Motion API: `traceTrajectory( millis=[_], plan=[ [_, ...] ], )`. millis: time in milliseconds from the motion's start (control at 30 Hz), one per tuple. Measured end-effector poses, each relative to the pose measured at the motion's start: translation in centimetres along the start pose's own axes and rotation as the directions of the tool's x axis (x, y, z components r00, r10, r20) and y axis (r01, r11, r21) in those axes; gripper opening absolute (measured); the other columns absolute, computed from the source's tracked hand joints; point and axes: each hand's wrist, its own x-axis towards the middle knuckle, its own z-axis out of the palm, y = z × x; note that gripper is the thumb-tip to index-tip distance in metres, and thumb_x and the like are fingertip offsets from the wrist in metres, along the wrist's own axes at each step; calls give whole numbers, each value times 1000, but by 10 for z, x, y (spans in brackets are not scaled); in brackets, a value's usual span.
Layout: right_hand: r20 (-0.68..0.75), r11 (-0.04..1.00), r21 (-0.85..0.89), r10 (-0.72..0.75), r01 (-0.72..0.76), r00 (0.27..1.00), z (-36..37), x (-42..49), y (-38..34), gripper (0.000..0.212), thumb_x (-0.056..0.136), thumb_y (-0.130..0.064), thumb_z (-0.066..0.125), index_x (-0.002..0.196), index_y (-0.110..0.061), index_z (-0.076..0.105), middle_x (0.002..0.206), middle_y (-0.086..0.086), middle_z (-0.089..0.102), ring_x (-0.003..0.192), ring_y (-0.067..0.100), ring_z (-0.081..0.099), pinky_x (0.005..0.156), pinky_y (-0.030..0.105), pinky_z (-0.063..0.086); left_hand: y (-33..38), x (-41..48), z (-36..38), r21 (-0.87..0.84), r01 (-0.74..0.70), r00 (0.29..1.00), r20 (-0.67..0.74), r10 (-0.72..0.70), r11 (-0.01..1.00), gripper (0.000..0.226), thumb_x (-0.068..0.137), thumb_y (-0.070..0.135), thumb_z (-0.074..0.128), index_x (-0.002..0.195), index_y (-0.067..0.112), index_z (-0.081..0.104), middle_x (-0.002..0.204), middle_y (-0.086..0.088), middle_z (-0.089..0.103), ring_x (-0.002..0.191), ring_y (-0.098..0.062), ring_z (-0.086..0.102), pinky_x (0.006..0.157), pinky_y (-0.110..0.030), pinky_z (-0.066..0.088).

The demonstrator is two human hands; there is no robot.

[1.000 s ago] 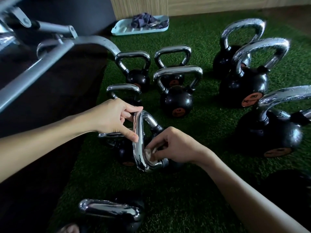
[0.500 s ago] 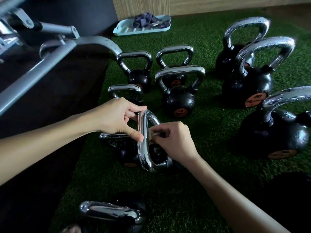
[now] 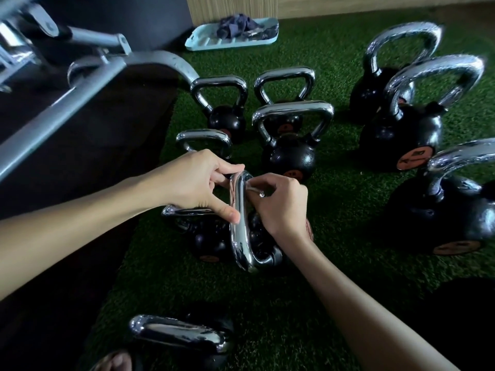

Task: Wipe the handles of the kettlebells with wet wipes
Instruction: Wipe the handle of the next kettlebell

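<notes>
Chrome kettlebell handle [image 3: 239, 231], lying on green turf floor [image 3: 334, 236], long axis running near to far between the hands. Left hand [image 3: 198, 180] pinches its far end; right hand [image 3: 281, 207] presses a white wet wipe [image 3: 253, 190] there. The next stroke probably runs nearward.

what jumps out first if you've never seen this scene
At centre, the left hand grips a chrome handle while the right hand pinches a wet wipe against it. Black kettlebells with shiny handles stand around on green turf, the biggest at right.
</notes>
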Motion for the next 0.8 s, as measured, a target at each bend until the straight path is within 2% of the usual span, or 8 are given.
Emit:
traceTrajectory(
  millis=[167,367,433,467,533,567,633,800],
  plan=[
    [-6,993,-107,48,-48,999,4,-6,8,16,76,-29,83,91,-28,79,83,-10,77,84,12,69,77,33,56,-5,4,-1,26,-14,1000,7,14,1000,113,48,61,92,149,40,47,117,4,70,67,18,61,59,-1,37],
    [-78,997,-53,-67,63,995,-10,1,5,13,75,-24,85,88,-25,80,82,-12,77,78,5,69,79,31,56,-2,5,0,25,-17,1000,-5,17,1000,111,50,60,93,149,40,47,121,5,70,61,21,57,56,0,37],
    [-91,995,-61,-78,73,993,-16,10,9,14,76,-25,85,89,-25,80,83,-12,77,79,6,70,78,33,57,3,6,0,27,-25,1000,-10,25,999,110,51,59,93,149,39,47,114,12,68,72,25,59,53,-4,31],
    [-71,997,-63,-55,51,996,-19,13,12,13,76,-26,86,88,-25,80,81,-12,76,77,5,70,76,33,58,6,8,1,35,-30,1000,-9,30,999,111,51,60,92,150,39,46,113,13,65,84,26,52,67,-4,48],
    [-34,999,-43,12,-13,999,-29,17,19,12,75,-25,88,84,-26,81,75,-14,74,72,0,69,70,23,57,13,14,0,51,-29,1000,11,29,998,113,50,63,92,150,38,46,117,8,63,98,19,44,82,-20,14],
    [-51,999,-35,31,-33,998,-37,19,22,13,74,-23,89,84,-26,81,73,-15,74,71,-4,68,67,14,54,18,18,-1,58,-25,999,28,23,998,115,49,66,91,151,37,45,125,5,64,105,13,54,69,-16,35],
    [-144,999,-35,30,-35,989,-57,21,26,15,74,-20,89,86,-25,81,73,-19,71,75,-10,66,64,3,45,29,28,-1,75,-24,998,56,19,997,118,48,70,89,152,38,43,140,-1,62,116,-5,65,89,-22,45],
    [-289,995,-14,89,-97,953,-102,17,29,17,73,-27,90,87,-27,81,78,-19,72,77,-11,65,65,4,45,62,58,10,140,-111,992,76,102,984,120,47,80,82,151,35,45,141,-2,62,126,-10,61,94,-25,44]
  ],
)
